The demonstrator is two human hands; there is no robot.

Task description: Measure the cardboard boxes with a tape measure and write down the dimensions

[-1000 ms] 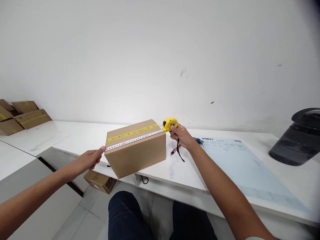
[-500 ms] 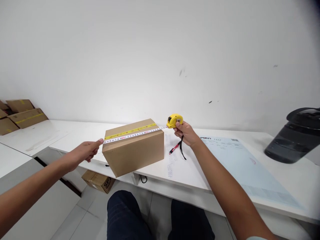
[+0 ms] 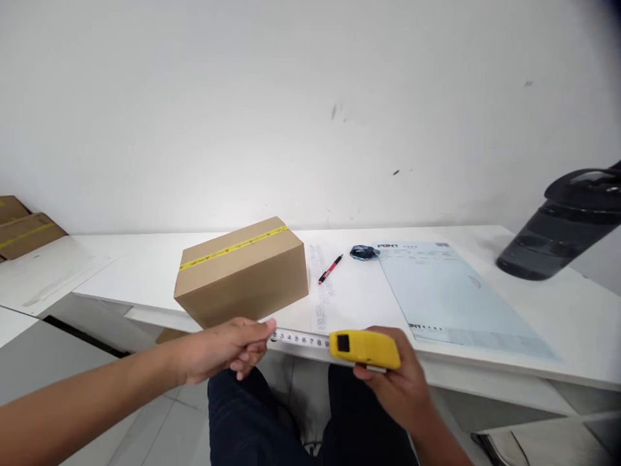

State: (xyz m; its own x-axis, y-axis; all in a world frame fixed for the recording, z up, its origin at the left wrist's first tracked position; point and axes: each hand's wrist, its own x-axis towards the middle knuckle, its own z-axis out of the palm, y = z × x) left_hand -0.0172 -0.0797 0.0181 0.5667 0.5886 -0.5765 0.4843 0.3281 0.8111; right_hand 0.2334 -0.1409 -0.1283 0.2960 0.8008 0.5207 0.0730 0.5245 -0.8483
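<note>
My right hand (image 3: pixel 395 375) is wrapped round the yellow case of a tape measure (image 3: pixel 371 349). From the case a short stretch of white blade (image 3: pixel 303 338) runs left, its printed numbers facing up. My left hand (image 3: pixel 237 349) pinches the free end of that blade between thumb and fingers. Both hands are in front of the desk edge, above my legs. Just behind my left hand, a closed cardboard box (image 3: pixel 242 272) sits at an angle on the desk, a strip of yellow tape along its top.
On the white desk (image 3: pixel 354 307) lie a red and black pen (image 3: pixel 330 269), a dark shiny object (image 3: pixel 363 252) and a large light-blue sheet (image 3: pixel 451 291). A dark bottle (image 3: pixel 548 226) stands at the right. More cardboard boxes (image 3: pixel 29 233) are at the far left.
Both hands have come off the box, down towards me and closer together. Much less blade is out of the case. The dark shiny object beside the blue sheet now shows.
</note>
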